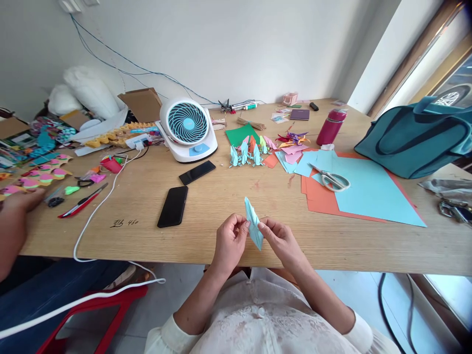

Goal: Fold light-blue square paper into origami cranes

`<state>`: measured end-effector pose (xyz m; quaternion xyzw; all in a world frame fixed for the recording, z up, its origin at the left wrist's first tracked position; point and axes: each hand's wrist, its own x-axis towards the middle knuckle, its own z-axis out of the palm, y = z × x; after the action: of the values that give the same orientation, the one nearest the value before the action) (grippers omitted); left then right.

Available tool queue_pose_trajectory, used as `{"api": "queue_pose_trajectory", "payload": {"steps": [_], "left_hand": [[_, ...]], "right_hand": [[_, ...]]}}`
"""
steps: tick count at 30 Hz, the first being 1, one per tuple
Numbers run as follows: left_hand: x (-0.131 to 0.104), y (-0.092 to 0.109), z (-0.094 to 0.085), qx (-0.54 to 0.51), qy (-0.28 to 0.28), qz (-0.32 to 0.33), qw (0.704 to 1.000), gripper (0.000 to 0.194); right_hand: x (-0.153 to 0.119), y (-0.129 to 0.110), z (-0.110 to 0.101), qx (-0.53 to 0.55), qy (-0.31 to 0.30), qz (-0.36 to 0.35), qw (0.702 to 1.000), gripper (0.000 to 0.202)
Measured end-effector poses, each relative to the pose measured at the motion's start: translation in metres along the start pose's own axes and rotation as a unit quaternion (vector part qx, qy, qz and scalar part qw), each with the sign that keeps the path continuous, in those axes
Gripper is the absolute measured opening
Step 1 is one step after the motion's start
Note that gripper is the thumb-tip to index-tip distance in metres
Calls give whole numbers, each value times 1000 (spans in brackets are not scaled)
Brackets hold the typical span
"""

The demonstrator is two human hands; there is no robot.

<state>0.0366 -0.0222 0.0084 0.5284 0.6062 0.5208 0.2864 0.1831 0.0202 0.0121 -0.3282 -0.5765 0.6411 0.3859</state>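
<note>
Your left hand [231, 238] and right hand [282, 241] each pinch 1 side of a folded blue paper [254, 226], over the table's [206, 211] near part. It appears well creased but unfinished; the paper figures [244, 154] beyond look complete, while a large blue sheet [376, 191] lies unfolded.

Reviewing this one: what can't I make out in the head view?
In the head view:
- Back of the folded blue paper: faces away, hidden by its front, between left hand and right hand.
- Co-worker's arm: cut off by the left edge.
- Teal bag's far end: cut off by the right edge.
- Purple booklet markings: too small.
</note>
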Motion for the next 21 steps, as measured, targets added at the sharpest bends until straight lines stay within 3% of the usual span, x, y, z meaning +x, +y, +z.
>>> {"api": "queue_pose_trajectory", "payload": {"steps": [5,11,21], "left_hand": [[-1,-1,2,40,19,11,999,18],[-1,-2,8,68,57,22,996,17],[0,0,2,8,-3,-9,1000,21]], "right_hand": [[6,4,4,34,46,4,998,41],[12,7,1,39,54,18,998,43],[10,17,1,-23,77,-10,997,39]]}}
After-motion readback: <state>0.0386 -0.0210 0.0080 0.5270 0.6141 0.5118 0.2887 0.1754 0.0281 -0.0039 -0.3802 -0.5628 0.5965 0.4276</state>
